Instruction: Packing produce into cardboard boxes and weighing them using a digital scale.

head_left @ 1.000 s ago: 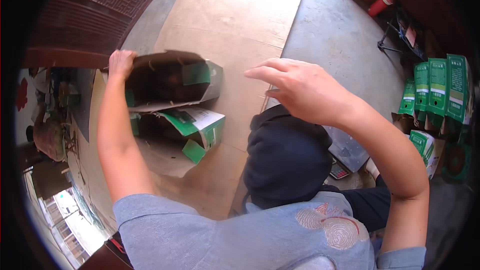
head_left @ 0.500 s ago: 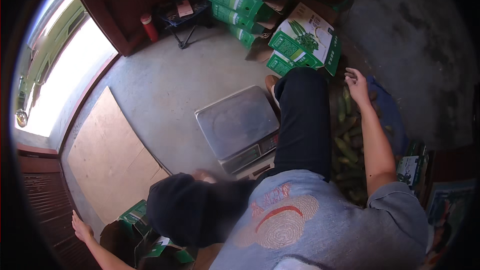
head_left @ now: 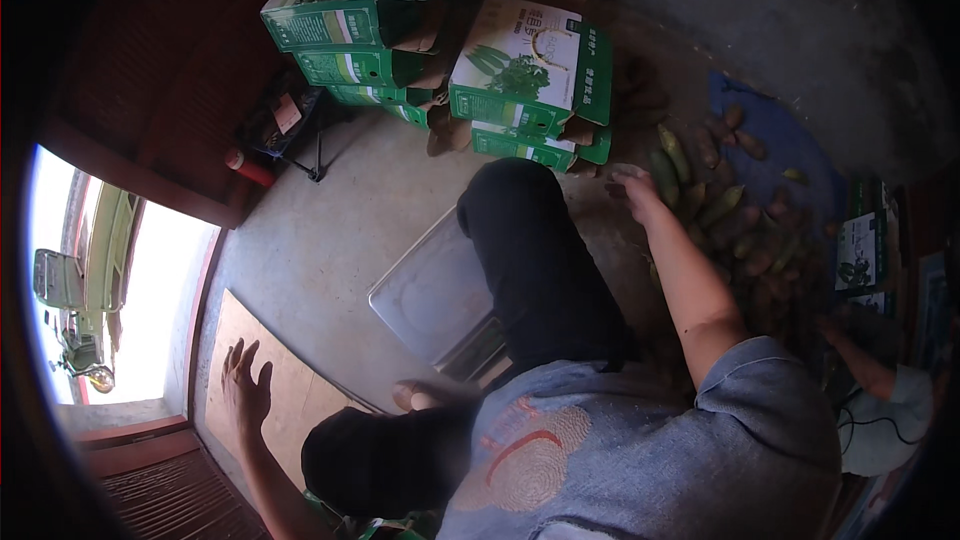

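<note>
My left hand is raised over the sheet of cardboard on the floor, fingers spread and nothing in them. My right hand reaches forward past my knee, its fingers stretched out and holding nothing. It is nearest to a stack of green and white cartons and the left edge of a heap of vegetables. The heap has long green cucumber-like ones and reddish-brown, tuber-like ones. Between my legs and the cardboard is a weighing scale with a flat metal pan, partly hidden by my right leg.
A taller stack of similar cartons stands farther left. Near it are a small folding stool and a red bottle. Blue sheeting lies under the heap. Another person's arm shows at the right. A doorway opens left.
The view has turned to the right. My left hand has come up and inward over the cardboard. My right hand has moved from above the vegetables toward the nearer carton stack.
</note>
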`<state>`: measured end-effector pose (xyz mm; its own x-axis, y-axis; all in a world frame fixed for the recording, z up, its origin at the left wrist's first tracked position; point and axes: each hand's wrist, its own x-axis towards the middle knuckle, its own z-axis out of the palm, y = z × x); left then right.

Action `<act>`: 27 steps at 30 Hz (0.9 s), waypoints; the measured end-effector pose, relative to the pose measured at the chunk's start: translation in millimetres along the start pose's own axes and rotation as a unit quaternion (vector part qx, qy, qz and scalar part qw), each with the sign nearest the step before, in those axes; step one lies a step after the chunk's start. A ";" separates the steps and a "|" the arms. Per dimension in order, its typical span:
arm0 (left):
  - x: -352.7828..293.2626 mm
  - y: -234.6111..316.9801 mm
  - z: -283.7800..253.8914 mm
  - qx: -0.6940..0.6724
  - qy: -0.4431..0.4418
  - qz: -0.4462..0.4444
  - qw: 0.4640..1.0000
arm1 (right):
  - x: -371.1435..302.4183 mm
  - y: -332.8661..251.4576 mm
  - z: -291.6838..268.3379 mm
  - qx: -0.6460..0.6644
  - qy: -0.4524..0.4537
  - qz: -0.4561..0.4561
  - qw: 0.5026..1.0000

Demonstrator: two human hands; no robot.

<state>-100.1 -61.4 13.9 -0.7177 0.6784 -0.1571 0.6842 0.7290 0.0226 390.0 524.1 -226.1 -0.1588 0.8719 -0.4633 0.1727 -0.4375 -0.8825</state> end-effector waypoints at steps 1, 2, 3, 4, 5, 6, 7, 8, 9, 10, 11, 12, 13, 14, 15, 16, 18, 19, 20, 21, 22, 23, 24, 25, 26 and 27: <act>4.3 22.0 -7.6 -0.003 0.008 0.023 1.000 | 5.1 -7.9 14.5 0.093 -0.039 0.039 0.994; 12.1 45.1 -14.3 -0.009 0.016 0.050 0.999 | 20.1 -7.6 21.4 0.099 -0.039 0.042 0.993; 21.9 69.8 -19.7 -0.014 0.025 0.075 0.997 | 42.1 -2.6 26.0 0.160 -0.066 0.039 0.984; 29.9 96.0 -25.1 -0.025 0.023 0.089 0.995 | 61.6 4.1 31.4 0.220 -0.093 0.037 0.970; 40.7 118.1 -25.9 -0.047 0.023 0.110 0.993 | 76.1 9.1 34.1 0.225 -0.086 0.041 0.970; 54.4 139.6 -26.0 -0.070 0.025 0.134 0.988 | 90.6 9.5 36.2 0.251 -0.090 0.043 0.963; 62.1 154.1 -23.8 -0.075 0.024 0.144 0.986 | 96.8 8.8 49.0 0.275 -0.100 0.051 0.955; 69.8 168.3 -21.3 -0.081 0.023 0.155 0.984 | 101.5 7.9 59.5 0.279 -0.097 0.055 0.954; 71.6 180.6 -22.6 -0.091 0.016 0.149 0.984 | 98.3 0.9 81.9 0.290 -0.080 0.072 0.951; 78.0 189.2 -19.5 -0.096 0.013 0.155 0.983 | 101.9 -4.7 93.0 0.300 -0.057 0.082 0.949; 82.9 198.6 -19.0 -0.100 0.012 0.167 0.981 | 105.6 -11.6 102.8 0.286 -0.049 0.079 0.954; 86.2 207.9 -19.6 -0.104 0.009 0.176 0.979 | 108.1 -15.0 109.8 0.286 -0.049 0.082 0.954; 87.6 214.8 -19.4 -0.121 0.003 0.177 0.977 | 110.6 -20.9 117.9 0.268 -0.042 0.057 0.961; 88.3 218.8 -21.6 -0.126 0.005 0.178 0.976 | 112.6 -26.5 128.8 0.250 -0.037 0.031 0.967; 90.8 225.7 -23.5 -0.139 0.002 0.186 0.973 | 124.1 -29.8 126.0 0.270 -0.025 0.034 0.962; 92.7 230.2 -23.9 -0.152 -0.001 0.191 0.970 | 134.1 -30.6 124.6 0.265 -0.026 0.033 0.963; 93.4 235.4 -26.8 -0.162 -0.003 0.185 0.969 | 149.5 -30.9 129.2 0.306 0.006 0.019 0.952; 93.9 234.2 -26.6 -0.169 -0.004 0.183 0.969 | 154.9 -30.2 134.6 0.330 0.009 0.015 0.944; 96.6 231.1 -22.8 -0.170 -0.003 0.177 0.969 | 159.6 -29.2 139.2 0.327 0.004 0.017 0.945; 98.9 226.2 -16.7 -0.201 -0.004 0.169 0.965 | 163.8 -29.3 145.2 0.345 0.014 0.015 0.938; 100.8 221.1 -10.3 -0.231 -0.004 0.162 0.959 | 167.5 -29.6 150.6 0.364 0.024 0.014 0.931; 103.7 213.2 -2.5 -0.231 -0.001 0.156 0.960 | 170.6 -29.2 157.9 0.382 0.012 0.020 0.924; 106.7 208.1 4.2 -0.208 -0.011 0.149 0.967 | 174.2 -28.0 160.3 0.379 0.007 0.021 0.925; 107.4 204.1 8.9 -0.184 -0.021 0.142 0.972 | 177.6 -27.5 161.7 0.385 0.024 0.005 0.923; 107.8 202.2 13.0 -0.186 -0.018 0.139 0.973 | 181.2 -28.5 160.4 0.390 0.041 -0.012 0.920; 113.5 209.2 13.9 -0.209 -0.010 0.147 0.967 | 189.7 -29.6 147.6 0.419 0.038 -0.010 0.907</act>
<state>-36.6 166.9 -12.9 -0.4943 0.8632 -0.1024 0.7434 0.4809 0.4650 211.3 669.9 -299.8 -0.0806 0.8801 -0.4679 -0.6338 -0.4076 -0.6574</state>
